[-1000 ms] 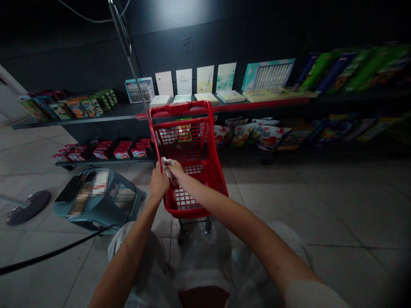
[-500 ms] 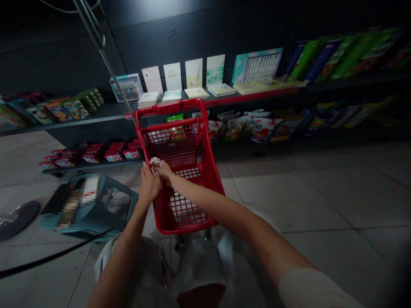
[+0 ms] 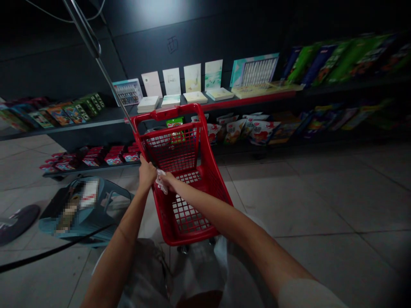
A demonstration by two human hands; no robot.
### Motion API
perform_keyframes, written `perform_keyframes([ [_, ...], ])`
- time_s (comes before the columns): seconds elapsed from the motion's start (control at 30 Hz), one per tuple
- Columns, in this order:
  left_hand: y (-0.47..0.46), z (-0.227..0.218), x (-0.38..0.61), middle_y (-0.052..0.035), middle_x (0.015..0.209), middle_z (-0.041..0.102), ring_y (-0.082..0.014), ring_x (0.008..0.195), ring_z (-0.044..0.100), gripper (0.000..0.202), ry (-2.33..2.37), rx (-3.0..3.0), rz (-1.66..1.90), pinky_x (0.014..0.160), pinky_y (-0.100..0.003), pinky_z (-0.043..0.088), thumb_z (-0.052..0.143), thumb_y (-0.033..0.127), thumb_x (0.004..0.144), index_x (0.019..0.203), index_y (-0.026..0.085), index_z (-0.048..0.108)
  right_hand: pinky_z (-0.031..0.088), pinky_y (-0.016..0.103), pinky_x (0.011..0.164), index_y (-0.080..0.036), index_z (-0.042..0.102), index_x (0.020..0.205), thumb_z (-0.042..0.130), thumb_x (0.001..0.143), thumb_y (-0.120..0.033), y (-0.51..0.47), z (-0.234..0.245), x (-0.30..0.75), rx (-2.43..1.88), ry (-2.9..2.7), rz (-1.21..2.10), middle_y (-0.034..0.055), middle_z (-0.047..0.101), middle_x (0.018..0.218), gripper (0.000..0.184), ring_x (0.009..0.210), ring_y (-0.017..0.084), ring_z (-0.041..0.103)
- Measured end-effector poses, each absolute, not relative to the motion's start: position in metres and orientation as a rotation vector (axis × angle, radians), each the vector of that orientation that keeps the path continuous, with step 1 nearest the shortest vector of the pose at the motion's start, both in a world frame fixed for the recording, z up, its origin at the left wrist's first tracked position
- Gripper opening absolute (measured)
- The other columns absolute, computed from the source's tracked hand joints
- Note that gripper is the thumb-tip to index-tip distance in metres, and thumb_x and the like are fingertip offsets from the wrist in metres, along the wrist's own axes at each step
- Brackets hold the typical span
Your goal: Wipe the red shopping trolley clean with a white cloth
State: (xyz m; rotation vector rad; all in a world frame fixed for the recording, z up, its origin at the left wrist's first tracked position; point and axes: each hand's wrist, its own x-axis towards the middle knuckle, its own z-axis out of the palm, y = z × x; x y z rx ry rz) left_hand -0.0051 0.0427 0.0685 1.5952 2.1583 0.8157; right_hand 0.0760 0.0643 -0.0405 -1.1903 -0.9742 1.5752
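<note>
A red plastic shopping cart point(image 3: 216, 171) with a grid basket stands right in front of me, its handle toward the shelf. My left hand point(image 3: 147, 173) is closed round the cart's left rim. Just inside that rim, my right hand point(image 3: 169, 183) grips a crumpled white cloth or tissue point(image 3: 161, 181) against the side wall. Part of the cloth hangs out below the fingers. The fingertips of my left hand are partly hidden.
Behind the cart runs a dark shelf point(image 3: 221, 102) with notebooks, pen sets and snack bags point(image 3: 265, 130). A blue-grey plastic stool point(image 3: 112, 188) with things on it stands at left, by a round dark base point(image 3: 22, 222). A metal pole point(image 3: 109, 77) slants behind the cart.
My right hand has moved down along the inside of the rim with the white cloth. My left hand has shifted slightly up and left, apart from the right hand.
</note>
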Motion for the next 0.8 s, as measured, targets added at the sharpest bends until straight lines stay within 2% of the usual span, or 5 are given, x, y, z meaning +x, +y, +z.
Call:
perform_keyframes([
  [0.17,0.043,0.068,-0.006,-0.0234,0.127,0.074,-0.0356,0.117,0.073,0.073,2.149,1.578,0.782,0.098,-0.044,0.056,0.048,0.019,0.095,0.164,0.012,0.025,0.058,0.034,0.088,-0.016,0.071,0.101,0.072,0.083,-0.032,0.132,0.016,0.06,-1.262,-0.998,1.137,0.0077,0.073,0.097,0.024,0.098,0.023,0.07],
  [0.27,0.042,0.066,-0.006,-0.0218,0.127,0.074,-0.0345,0.114,0.075,0.072,2.143,1.581,0.81,0.098,-0.044,0.056,0.046,0.018,0.095,0.164,0.013,0.026,0.047,0.038,0.112,-0.015,0.068,0.123,0.066,0.085,-0.018,0.16,0.038,0.061,-1.258,-1.062,0.672,0.0145,0.062,0.134,0.038,0.126,0.025,0.059],
  [0.33,0.041,0.065,-0.006,-0.021,0.126,0.075,-0.0345,0.113,0.075,0.07,2.131,1.583,0.837,0.097,-0.044,0.056,0.044,0.018,0.095,0.164,0.015,0.028,0.041,0.04,0.118,-0.015,0.065,0.132,0.062,0.09,-0.018,0.164,0.034,0.067,-1.246,-1.196,0.388,0.0166,0.053,0.144,0.042,0.132,0.026,0.054],
  [0.57,0.038,0.067,-0.003,-0.0191,0.124,0.076,-0.0348,0.114,0.075,0.069,2.076,1.535,0.892,0.094,-0.042,0.055,0.044,0.024,0.098,0.165,0.018,0.027,0.039,0.047,0.116,-0.018,0.064,0.134,0.067,0.097,-0.048,0.156,-0.038,0.093,-1.347,-1.535,0.076,0.0184,0.054,0.143,0.048,0.134,0.031,0.045],
  [0.8,0.041,0.068,-0.003,-0.0159,0.123,0.077,-0.0325,0.112,0.075,0.075,2.072,1.512,0.888,0.097,-0.041,0.054,0.045,0.017,0.094,0.166,0.019,0.025,0.044,0.046,0.109,-0.019,0.063,0.129,0.057,0.098,-0.034,0.167,-0.041,0.114,-1.441,-1.273,0.042,0.0167,0.058,0.131,0.035,0.127,0.03,0.052],
])
